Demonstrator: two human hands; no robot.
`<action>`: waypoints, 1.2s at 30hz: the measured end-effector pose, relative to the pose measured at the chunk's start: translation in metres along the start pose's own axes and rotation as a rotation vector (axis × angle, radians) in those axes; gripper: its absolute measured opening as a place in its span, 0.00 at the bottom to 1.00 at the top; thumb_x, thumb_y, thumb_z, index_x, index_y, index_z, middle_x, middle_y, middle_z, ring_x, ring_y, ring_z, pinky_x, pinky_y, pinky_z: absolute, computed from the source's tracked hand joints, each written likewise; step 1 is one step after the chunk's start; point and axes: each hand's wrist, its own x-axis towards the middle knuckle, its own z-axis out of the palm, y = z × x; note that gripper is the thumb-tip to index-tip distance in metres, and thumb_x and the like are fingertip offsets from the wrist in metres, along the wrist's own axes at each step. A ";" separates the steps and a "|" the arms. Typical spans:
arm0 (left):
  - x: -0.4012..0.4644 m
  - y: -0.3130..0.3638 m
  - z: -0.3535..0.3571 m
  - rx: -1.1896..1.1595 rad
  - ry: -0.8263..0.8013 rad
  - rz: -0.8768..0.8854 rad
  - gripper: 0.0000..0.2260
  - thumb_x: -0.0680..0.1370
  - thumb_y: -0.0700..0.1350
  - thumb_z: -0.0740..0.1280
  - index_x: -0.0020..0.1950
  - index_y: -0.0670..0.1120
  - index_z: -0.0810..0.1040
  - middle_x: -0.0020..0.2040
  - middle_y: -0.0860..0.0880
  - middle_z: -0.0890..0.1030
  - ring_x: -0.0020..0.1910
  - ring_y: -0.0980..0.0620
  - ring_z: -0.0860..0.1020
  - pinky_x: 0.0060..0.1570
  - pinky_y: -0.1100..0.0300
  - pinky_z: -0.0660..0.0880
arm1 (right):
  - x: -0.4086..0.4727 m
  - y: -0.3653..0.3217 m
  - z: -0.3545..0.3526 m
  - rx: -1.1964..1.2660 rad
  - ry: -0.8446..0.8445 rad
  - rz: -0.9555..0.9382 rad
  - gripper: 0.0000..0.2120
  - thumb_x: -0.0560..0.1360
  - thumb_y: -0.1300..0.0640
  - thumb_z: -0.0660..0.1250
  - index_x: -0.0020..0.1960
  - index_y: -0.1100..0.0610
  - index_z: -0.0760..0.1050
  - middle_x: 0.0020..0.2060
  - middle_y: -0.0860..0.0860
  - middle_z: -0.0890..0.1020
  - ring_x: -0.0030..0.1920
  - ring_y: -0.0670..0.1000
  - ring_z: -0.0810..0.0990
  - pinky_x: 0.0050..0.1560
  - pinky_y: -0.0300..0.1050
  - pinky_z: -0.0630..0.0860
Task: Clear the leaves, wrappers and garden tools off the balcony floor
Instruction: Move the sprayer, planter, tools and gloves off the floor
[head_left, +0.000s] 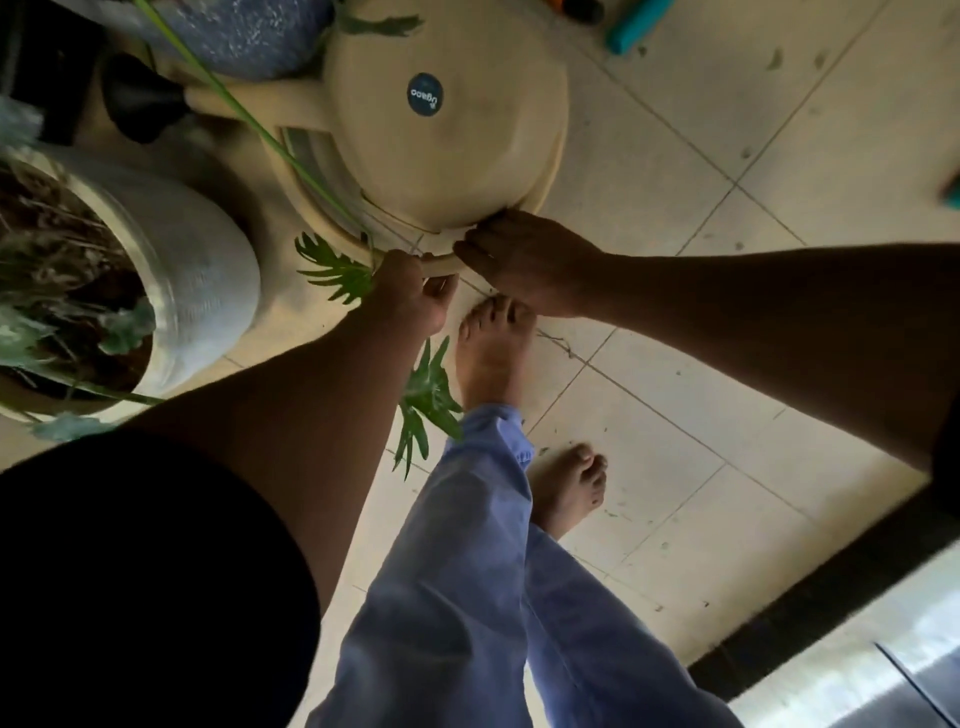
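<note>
A cream watering can (447, 156) with a round blue sticker and a black spout head (137, 98) lies low over the tiled floor, right in front of my feet. My left hand (413, 293) is closed around its curved handle (441, 264). My right hand (524, 260) grips the can's lower edge where the handle joins it, fingers curled. A teal tool handle (639, 23) lies on the tiles at the top right, and another teal piece (953, 192) shows at the right edge. Small dark leaf bits (561, 345) dot the floor.
A white ribbed pot (208, 270) with soil and a leafy plant stands at the left, its green leaves (431, 400) hanging by my left arm. A blue speckled pot (244, 36) sits behind the can. A dark door threshold (810, 603) runs along the bottom right.
</note>
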 end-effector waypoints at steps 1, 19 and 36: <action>-0.001 0.000 0.000 -0.004 0.001 0.012 0.11 0.84 0.36 0.60 0.63 0.37 0.77 0.58 0.41 0.80 0.65 0.44 0.80 0.64 0.49 0.78 | 0.000 0.017 -0.004 0.039 0.053 -0.029 0.26 0.80 0.63 0.58 0.77 0.65 0.61 0.66 0.63 0.74 0.67 0.64 0.73 0.74 0.59 0.64; -0.194 -0.065 0.025 0.301 -0.230 -0.006 0.12 0.82 0.29 0.58 0.63 0.38 0.74 0.56 0.37 0.79 0.56 0.43 0.80 0.46 0.52 0.84 | -0.161 0.009 -0.137 0.640 -0.129 0.482 0.16 0.73 0.63 0.68 0.60 0.57 0.77 0.55 0.56 0.81 0.58 0.60 0.80 0.50 0.50 0.79; -0.300 -0.103 0.132 1.126 -0.466 0.252 0.05 0.82 0.44 0.69 0.54 0.44 0.81 0.55 0.40 0.84 0.53 0.46 0.84 0.48 0.53 0.84 | -0.302 -0.026 -0.163 1.535 0.303 1.292 0.18 0.75 0.60 0.70 0.65 0.52 0.79 0.53 0.54 0.85 0.55 0.58 0.82 0.46 0.39 0.68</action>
